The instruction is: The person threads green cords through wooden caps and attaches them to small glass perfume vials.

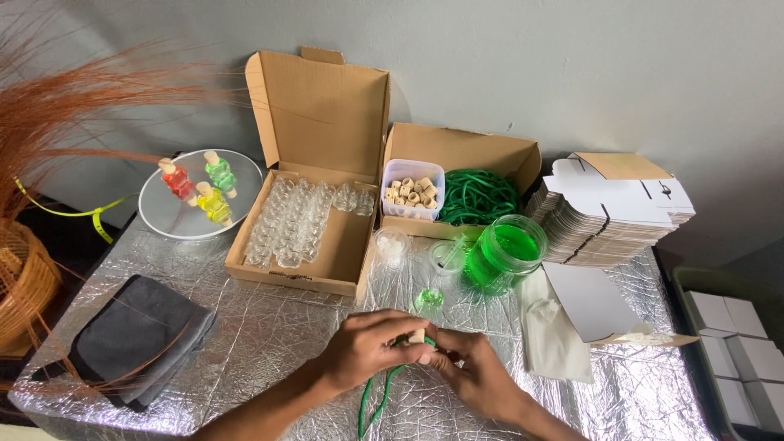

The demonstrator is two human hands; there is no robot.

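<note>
Currently left hand point(367, 347) and right hand point(478, 371) pinching wooden cap point(417, 336) with green cord point(374, 400) near bench front edge. Three filled bottles point(198, 181) sitting finished on round plate point(159, 212); many empty bottles point(296, 220) waiting in box.

Green cord point(371, 400) w/ wooden cap point(417, 335), pinched betw both hands
</note>
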